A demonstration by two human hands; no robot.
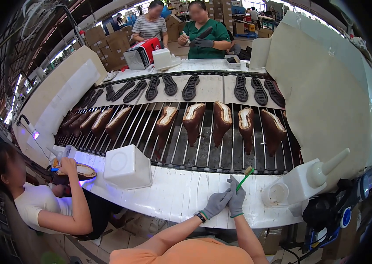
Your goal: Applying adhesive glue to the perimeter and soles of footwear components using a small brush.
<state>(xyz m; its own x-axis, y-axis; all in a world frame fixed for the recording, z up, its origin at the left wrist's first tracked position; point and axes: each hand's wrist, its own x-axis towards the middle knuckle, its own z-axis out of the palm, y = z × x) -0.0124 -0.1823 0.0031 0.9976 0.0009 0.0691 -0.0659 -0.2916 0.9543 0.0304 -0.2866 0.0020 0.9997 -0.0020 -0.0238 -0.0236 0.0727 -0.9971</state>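
Note:
Both my hands wear grey gloves and meet over the near edge of the white table (173, 193). My right hand (237, 199) is closed round the green handle of a toothbrush-like brush (244, 179), its bristle end pointing up and away. From the left, my left hand (216, 205) presses against the right one with its fingers drawn together; whatever lies between them is hidden. Beyond the hands, brown shoe uppers (222, 123) stand sole-side up on a roller conveyor (203, 152). Black shoe soles (191, 88) lie in a row on a pale shelf behind.
Right of my hands are a white cup (277, 193) and a white bottle with a long spout (311, 178). An upturned white bin (128, 167) stands left. A co-worker (49, 198) handles a shoe upper at left; two people stand across the conveyor. A blue-black device (340, 215) sits right.

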